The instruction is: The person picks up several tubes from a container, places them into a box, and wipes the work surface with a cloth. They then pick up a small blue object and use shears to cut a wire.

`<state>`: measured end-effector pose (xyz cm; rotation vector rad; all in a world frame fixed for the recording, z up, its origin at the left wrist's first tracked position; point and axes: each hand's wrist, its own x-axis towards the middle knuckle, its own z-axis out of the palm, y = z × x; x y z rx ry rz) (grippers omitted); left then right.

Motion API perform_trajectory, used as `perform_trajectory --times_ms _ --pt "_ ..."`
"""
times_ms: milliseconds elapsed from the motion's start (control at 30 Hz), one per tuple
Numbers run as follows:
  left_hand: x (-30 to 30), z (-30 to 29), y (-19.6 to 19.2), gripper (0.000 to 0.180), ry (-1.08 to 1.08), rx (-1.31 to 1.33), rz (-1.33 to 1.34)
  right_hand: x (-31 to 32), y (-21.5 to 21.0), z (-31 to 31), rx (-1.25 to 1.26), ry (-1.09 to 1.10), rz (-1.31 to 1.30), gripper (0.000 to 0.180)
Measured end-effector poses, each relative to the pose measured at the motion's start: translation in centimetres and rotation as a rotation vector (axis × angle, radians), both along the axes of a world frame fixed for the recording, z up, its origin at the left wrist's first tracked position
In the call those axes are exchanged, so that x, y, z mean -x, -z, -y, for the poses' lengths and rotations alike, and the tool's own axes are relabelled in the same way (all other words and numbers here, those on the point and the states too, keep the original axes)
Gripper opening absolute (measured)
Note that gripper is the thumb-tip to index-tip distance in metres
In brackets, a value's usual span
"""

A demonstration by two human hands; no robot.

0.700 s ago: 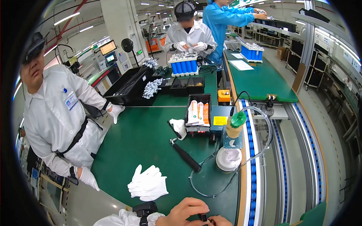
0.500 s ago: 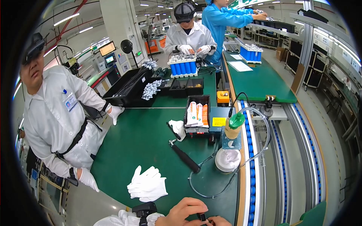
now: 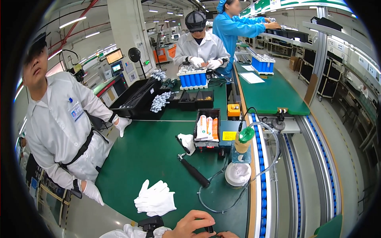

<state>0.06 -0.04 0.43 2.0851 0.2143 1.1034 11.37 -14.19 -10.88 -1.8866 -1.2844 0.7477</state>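
At the lower edge my left hand is bare. Its fingers curl and pinch a small black piece, whose kind I cannot make out. Close beside it, only a bit of my right hand shows; the rest is cut off by the edge. My left forearm wears a white sleeve and a black strapped device. A pair of white gloves lies flat on the green table, just beyond my left hand. Farther off lies a black-handled tool with a metal head.
A white-lidded jar and a green-topped bottle stand right, with a clear hose looping round. A black bin holds tubes. A roller conveyor runs along the right. At left stands a person; another works beyond at a blue battery pack.
The view has shifted slightly, and my hands sit a little lower in it. Less of my right hand shows now. The small black piece stays in my left fingers.
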Motion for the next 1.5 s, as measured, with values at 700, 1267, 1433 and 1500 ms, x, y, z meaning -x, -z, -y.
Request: perform_trajectory --times_ms 700,1267,1433,1500 --pt "0.14 -0.29 0.39 0.036 -0.027 0.021 -0.020 0.03 0.49 -0.02 0.006 0.008 0.000 0.017" --pt "0.04 -0.30 0.60 0.031 -0.039 0.038 -0.027 -0.03 0.49 -0.09 0.005 0.004 0.025 0.017" --pt "0.08 -0.08 0.54 0.031 -0.053 0.024 -0.028 -0.01 0.46 0.12 -0.006 0.009 0.020 0.017" --pt "0.30 -0.17 0.82 0.030 -0.059 0.060 -0.034 0.02 0.47 0.08 -0.004 0.005 0.023 0.017"
